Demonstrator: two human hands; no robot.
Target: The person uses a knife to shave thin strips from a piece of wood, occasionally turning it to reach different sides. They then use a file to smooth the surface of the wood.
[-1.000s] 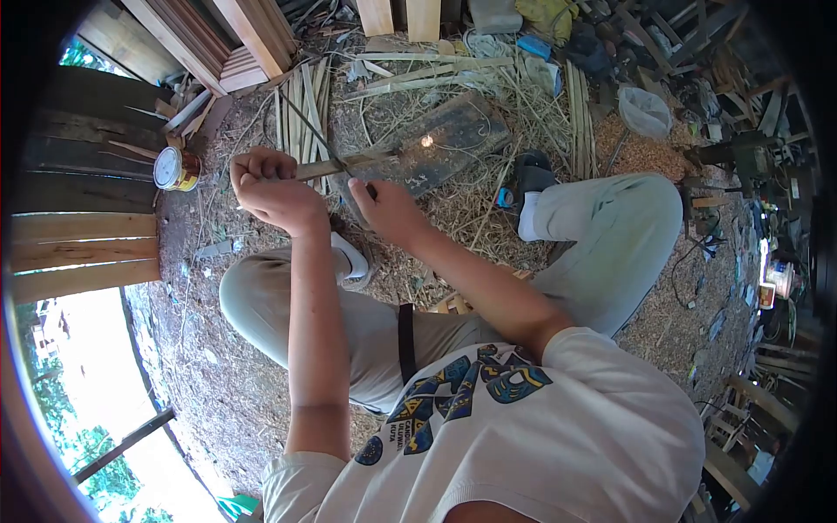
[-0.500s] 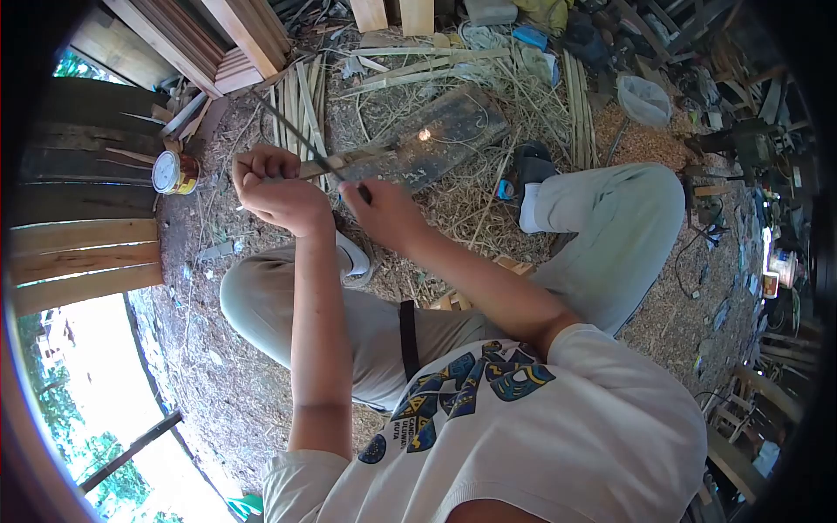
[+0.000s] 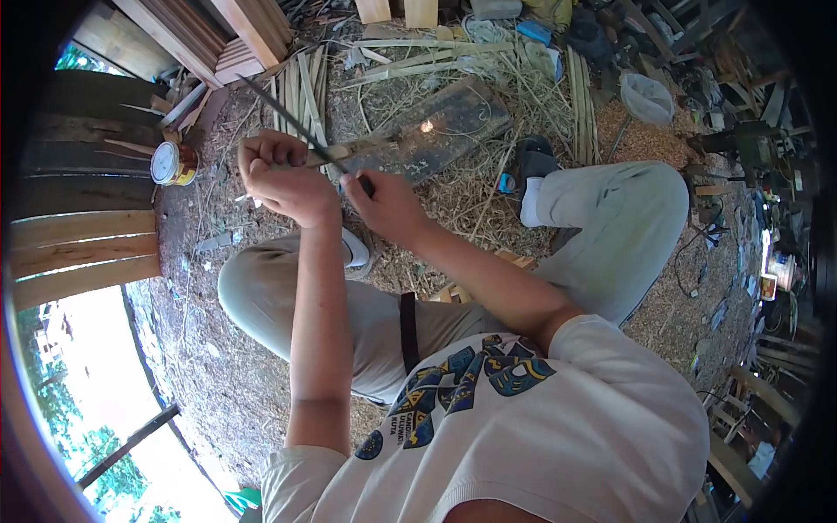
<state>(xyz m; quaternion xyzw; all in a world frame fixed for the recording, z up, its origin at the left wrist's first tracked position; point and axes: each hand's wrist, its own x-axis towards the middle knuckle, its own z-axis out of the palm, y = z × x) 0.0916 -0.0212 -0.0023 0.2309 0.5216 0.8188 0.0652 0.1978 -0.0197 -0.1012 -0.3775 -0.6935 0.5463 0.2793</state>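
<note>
My left hand (image 3: 289,179) is closed around a light brown strip of wood or bamboo (image 3: 366,146), whose far end points right over the dark plank. In my right hand (image 3: 390,207) is the black handle of a long, thin dark blade (image 3: 292,119). That blade runs up and left past my left fingers, crossing the strip in this view, and its tip lies near the stacked boards. Below both hands, a worn dark plank (image 3: 453,131) rests on the ground between my feet, with a bright spot of light on it.
Split strips (image 3: 580,109) and shavings litter the ground ahead. A paint can (image 3: 174,164) stands at the left by a board wall (image 3: 83,228). Stacked timber (image 3: 248,44) leans at upper left. A whitish plastic bag (image 3: 647,98) sits by a sawdust pile at right.
The blade has slid slightly up and left, its tip nearer the stacked boards. Both hands have shifted a little, still holding the same things.
</note>
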